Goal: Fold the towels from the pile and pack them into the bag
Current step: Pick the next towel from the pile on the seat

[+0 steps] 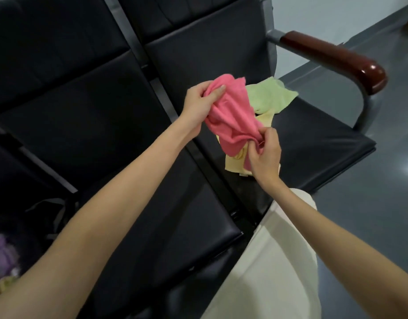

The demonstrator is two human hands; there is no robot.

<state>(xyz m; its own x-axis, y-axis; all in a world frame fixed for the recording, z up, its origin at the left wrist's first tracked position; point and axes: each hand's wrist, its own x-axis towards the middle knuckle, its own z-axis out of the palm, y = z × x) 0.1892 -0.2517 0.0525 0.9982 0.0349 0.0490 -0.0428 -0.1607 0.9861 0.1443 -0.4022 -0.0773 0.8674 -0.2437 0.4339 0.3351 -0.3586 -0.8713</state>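
Note:
A crumpled pink towel hangs lifted above the right-hand black seat. My left hand grips its upper end, thumb over the cloth. My right hand pinches its lower end between curled fingers. Under it on the seat lies the pile: a light green towel spread towards the back and a pale yellow towel partly hidden by the pink one and my right hand. At the lower left edge a dark bag with grey straps sits on the far-left seat, with a purple towel showing in it.
A row of black padded seats fills the view, joined by metal bars. A brown wooden armrest on a grey metal frame bounds the right seat. Grey floor lies to the right. My white garment is at the bottom.

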